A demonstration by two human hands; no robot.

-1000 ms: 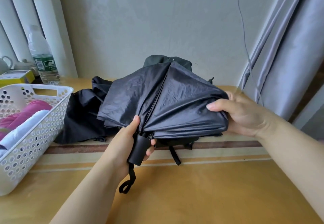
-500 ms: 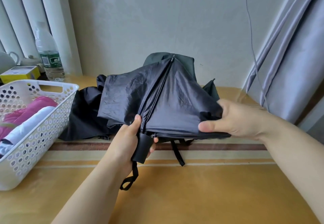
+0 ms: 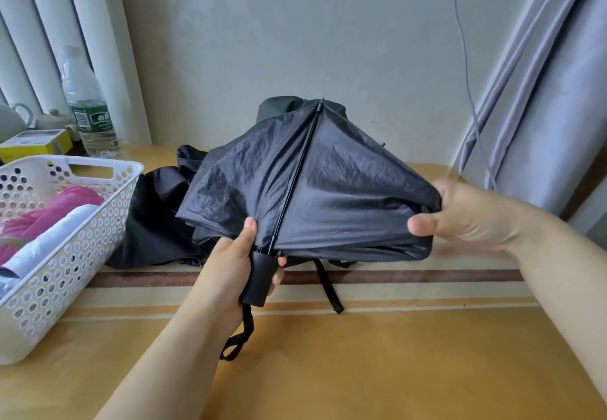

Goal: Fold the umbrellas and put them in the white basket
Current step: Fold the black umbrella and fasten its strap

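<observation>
left hand [image 3: 230,268] grips the black umbrella [image 3: 315,189] by its handle; right hand [image 3: 460,219] pinches its canopy edge, white basket [image 3: 82,222] at the table's [image 3: 394,354] left edge.

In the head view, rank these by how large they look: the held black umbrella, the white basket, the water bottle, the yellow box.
1. Black umbrella
2. White basket, partly cut off by the frame edge
3. Water bottle
4. Yellow box, partly hidden behind the basket

The bottle and box stand farther back, so they look smaller.
</observation>
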